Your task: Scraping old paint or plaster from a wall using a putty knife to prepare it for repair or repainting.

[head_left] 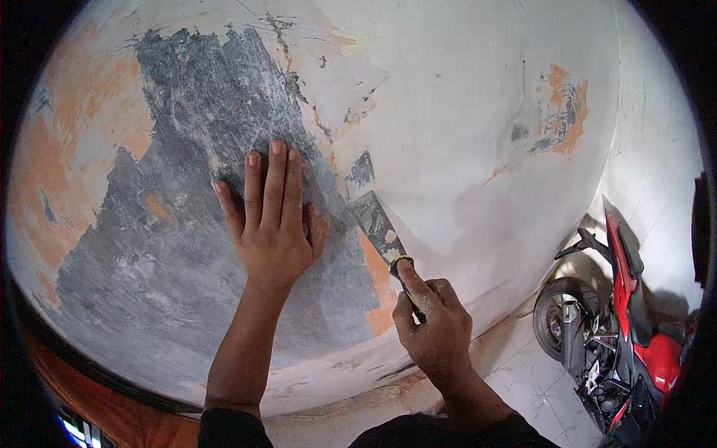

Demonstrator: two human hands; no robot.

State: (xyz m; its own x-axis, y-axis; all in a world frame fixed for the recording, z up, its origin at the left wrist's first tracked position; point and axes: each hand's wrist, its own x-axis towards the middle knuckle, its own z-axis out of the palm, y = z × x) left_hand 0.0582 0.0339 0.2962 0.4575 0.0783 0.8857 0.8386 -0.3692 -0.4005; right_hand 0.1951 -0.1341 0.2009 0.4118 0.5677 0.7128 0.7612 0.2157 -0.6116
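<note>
My left hand (273,213) lies flat on a wall (463,97), its fingers stretched upward over a large bare grey patch (157,246). In my right hand (433,321) is a putty knife (381,228) with a black and yellow handle, gripped with the index finger along it. Its flat blade, smeared with pale residue, points up and left and meets the wall at the right border of the grey patch. A crack (302,97) and chipped paint run above the blade. Just below the blade, an orange strip (377,280) shows where the white paint ends.
A red and black motorcycle (624,321) stands on the tiled floor (526,373) at the right, near the wall's corner. Another scraped orange and grey spot (564,112) marks the upper right of the wall. Orange-brown fabric (112,396) shows at the lower left.
</note>
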